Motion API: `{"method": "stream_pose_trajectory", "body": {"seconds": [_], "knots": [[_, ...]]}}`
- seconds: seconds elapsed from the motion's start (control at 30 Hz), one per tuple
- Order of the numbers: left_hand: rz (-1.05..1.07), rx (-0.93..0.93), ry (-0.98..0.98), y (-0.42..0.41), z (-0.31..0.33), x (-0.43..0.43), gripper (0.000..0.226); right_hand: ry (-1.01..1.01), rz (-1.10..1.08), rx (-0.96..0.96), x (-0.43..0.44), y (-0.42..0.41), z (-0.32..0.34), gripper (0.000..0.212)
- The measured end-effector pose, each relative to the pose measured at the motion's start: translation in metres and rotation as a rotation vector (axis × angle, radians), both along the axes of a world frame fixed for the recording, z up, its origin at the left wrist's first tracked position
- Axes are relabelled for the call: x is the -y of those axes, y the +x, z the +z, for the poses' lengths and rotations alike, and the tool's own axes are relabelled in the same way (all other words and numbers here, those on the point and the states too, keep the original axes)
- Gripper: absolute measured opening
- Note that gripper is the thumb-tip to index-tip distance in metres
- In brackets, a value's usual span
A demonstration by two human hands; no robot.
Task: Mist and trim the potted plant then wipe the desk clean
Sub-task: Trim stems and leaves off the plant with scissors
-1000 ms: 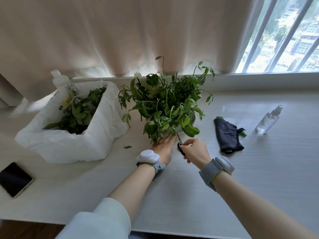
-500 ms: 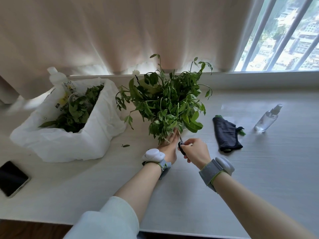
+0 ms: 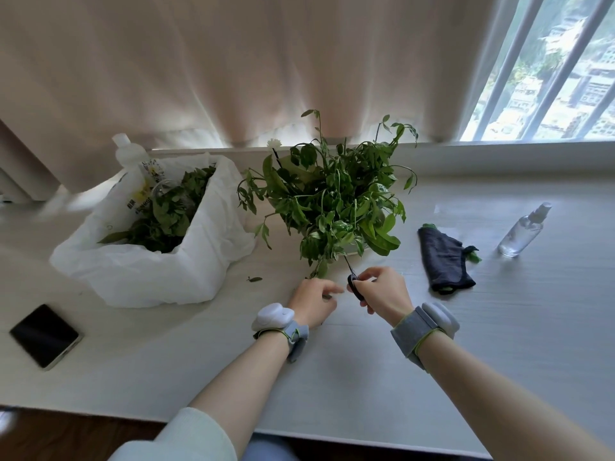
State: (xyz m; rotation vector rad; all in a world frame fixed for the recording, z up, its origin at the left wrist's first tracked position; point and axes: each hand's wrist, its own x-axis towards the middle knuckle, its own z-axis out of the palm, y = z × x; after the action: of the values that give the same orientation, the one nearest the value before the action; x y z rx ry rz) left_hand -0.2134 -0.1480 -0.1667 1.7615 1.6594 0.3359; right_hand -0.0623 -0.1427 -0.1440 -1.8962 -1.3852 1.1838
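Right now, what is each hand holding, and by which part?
The right hand grips the scissors by the black handle, blades toward the plant. The left hand curls beside a hanging sprig; whether it holds it cannot be told.

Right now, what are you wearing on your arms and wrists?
The left hand has a grey strap edged in green at the wrist, carrying a smooth, rounded white gadget. The right hand has a matching strap and a second white gadget. A pale, whitish sleeve covers the left arm near the elbow; the right forearm is bare. No cables show.
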Motion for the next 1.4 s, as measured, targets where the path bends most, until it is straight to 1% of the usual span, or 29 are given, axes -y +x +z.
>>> {"method": "stream_pose_trajectory", "body": {"seconds": [0.13,0.3,0.37,0.43,0.47,0.57,0.67,0.77,0.9,1.07,1.2,1.27,1.4], "knots": [[0.098,-0.144,0.07,-0.016,0.015,0.008,0.017,-0.029,0.041,-0.006,0.004,-0.003,0.005,0.016],[0.282,-0.19,0.138,-0.025,0.029,0.012,0.02,-0.043,0.067,-0.023,0.009,-0.004,0.014,0.02],[0.339,-0.135,0.197,-0.025,0.03,0.012,0.017,-0.042,0.077,-0.028,0.013,-0.003,0.018,0.02],[0.332,-0.039,0.245,-0.025,0.029,0.009,0.013,-0.039,0.091,-0.035,0.016,-0.002,0.023,0.021],[0.32,0.007,0.258,-0.024,0.028,0.008,0.014,-0.038,0.1,-0.042,0.017,-0.001,0.025,0.021],[0.306,0.12,0.264,-0.018,0.025,0.005,0.02,-0.034,0.135,-0.065,0.02,0.003,0.029,0.024],[0.315,0.194,0.266,-0.013,0.023,0.002,0.023,-0.027,0.159,-0.083,0.021,0.005,0.032,0.021],[0.348,0.254,0.256,-0.009,0.022,-0.002,0.017,0.002,0.157,-0.104,0.021,0.007,0.032,0.019],[0.393,0.337,0.214,-0.011,0.024,-0.002,0.005,0.017,0.17,-0.149,0.021,0.009,0.033,0.017],[0.457,0.456,0.124,-0.016,0.026,-0.003,0.017,0.019,0.211,-0.247,0.023,0.011,0.034,0.012],[0.507,0.576,0.059,-0.016,0.029,-0.002,0.021,0.021,0.248,-0.294,0.025,0.012,0.037,0.02],[0.515,0.63,0.033,-0.015,0.032,0.0,0.022,0.017,0.269,-0.313,0.026,0.013,0.039,0.022],[0.511,0.65,0.011,-0.016,0.042,0.006,0.016,-0.005,0.298,-0.316,0.025,0.011,0.043,0.016]]}}
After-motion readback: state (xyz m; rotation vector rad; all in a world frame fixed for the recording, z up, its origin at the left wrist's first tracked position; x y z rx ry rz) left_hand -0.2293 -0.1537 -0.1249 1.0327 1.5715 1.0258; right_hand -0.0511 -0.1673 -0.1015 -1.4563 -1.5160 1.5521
